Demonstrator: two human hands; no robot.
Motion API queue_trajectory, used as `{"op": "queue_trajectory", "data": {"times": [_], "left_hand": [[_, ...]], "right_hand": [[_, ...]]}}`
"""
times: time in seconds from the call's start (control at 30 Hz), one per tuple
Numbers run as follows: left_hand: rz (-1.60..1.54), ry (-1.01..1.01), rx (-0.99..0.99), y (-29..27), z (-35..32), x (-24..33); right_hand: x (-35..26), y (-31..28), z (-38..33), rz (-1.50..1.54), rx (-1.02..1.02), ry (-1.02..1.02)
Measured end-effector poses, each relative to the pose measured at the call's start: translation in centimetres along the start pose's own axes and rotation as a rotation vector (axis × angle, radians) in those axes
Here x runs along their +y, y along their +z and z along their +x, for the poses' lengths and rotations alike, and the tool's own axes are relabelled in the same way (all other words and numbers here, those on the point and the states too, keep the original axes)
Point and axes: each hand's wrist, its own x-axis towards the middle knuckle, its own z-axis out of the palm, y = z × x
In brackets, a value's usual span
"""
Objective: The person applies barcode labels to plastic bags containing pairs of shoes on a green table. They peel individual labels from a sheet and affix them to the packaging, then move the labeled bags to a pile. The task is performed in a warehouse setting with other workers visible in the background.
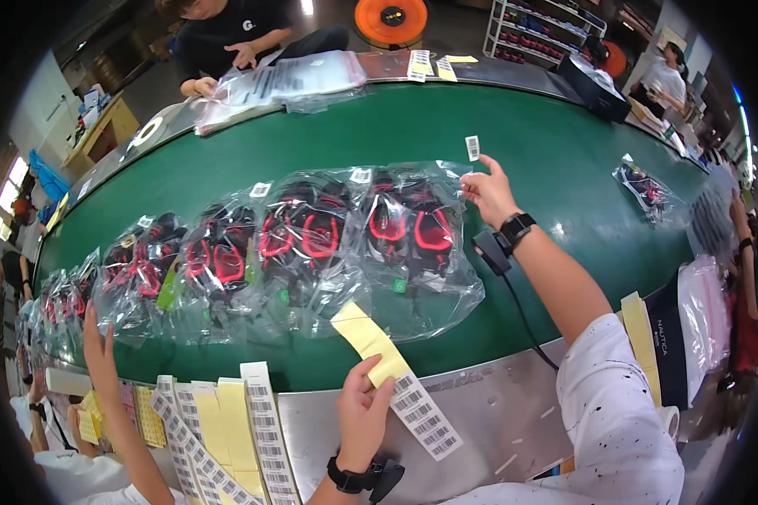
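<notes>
— While your two hands are well apart, each has something on it. Your left hand (364, 417) pinches a label strip (366, 338) between thumb and fingers, about midway along it.

— And how does that strip lie under your grip?

— It slants across the edge of the green belt (556, 177): its bare yellow backing is toward the bags, and its barcode labels run down over the metal ledge (514, 404) nearer you. Whether its upper end touches a bag, you can't tell from here.

— What about your right hand (493, 195)?

— That one is raised at the upper right corner of the nearest clear bag (417, 252), a single white label (472, 148) standing at your index fingertip. Your thumb is just beside the bag's edge; contact there is unclear.

— So your bag is lying on the belt?

— Yes, at the right end of a row of clear bags with black-and-red goods inside. A small label (261, 189) shows at the top of one farther left in your row.

— Whose hand is to your left?

— A co-worker's hand (101, 353), by the bags there, near more label strips (265, 412) on your side. Across the belt from you, another person (227, 46) handles a stack of clear plastic (303, 76).
</notes>
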Motion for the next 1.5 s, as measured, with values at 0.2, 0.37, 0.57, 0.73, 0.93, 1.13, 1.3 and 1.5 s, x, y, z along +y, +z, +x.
{"op": "queue_trajectory", "data": {"times": [0.2, 0.37, 0.57, 0.73, 0.93, 1.13, 1.3, 1.5], "left_hand": [[-0.04, -0.007, 0.01, 0.2, 0.0, 0.1], [0.024, -0.018, 0.022, 0.3, 0.2, 0.0], [-0.032, -0.011, 0.061, 0.8, 0.1, 0.4], [-0.015, 0.007, 0.061, 0.9, 0.1, 0.1], [0.021, 0.002, 0.049, 0.6, -0.1, -0.2], [-0.023, 0.048, -0.074, 1.0, 0.3, 0.1], [-0.043, 0.094, -0.077, -0.7, 0.6, -1.5], [0.02, 0.135, -0.086, -1.3, 0.0, -0.9]], "right_hand": [[-2.0, -6.7, -1.6, -0.35, -0.021, 0.114], [-4.0, -9.4, 0.6, -0.072, 0.003, 0.21], [-3.4, -5.8, 0.8, -0.372, -0.053, 0.275], [-0.2, -5.1, 1.4, -0.603, 0.047, 0.133], [1.0, -3.5, 0.2, -1.184, -0.012, -0.155], [-0.7, -7.0, 0.3, -1.38, 0.027, -0.373], [-0.5, 0.0, -10.8, -0.369, -0.156, 0.09], [0.1, 7.7, -10.4, -0.302, -0.482, 0.082]]}}
